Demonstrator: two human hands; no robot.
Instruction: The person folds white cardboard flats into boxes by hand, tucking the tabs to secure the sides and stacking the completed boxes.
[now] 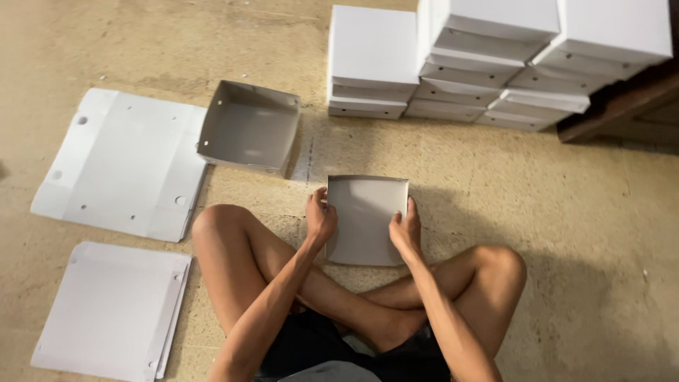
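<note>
Bare tan concrete floor [580,233], rough and speckled, seen from above. Person sits cross-legged on it, knees spread left and right. Between the knees, just ahead of the shins, sits a grey cardboard box part [366,219], inside face up, far edge folded up. Left hand [320,216] clasps its left edge, thumb on top, fingers curled round the side. Right hand [406,228] clasps its right edge the same way. Both hands closed on the cardboard.

Ahead and left, near the left knee, a folded open box tray [249,127] rests on the floor, grey inside, all four walls up, small holes in the walls. Left of it, touching or just beside, a large flat white die-cut sheet [124,163] with punched holes and creased flaps. Nearer the person on the left, a small stack of flat white sheets [113,311]. Top right, stacks of finished white boxes [495,56], several high, beside a dark wooden plank [622,106].
</note>
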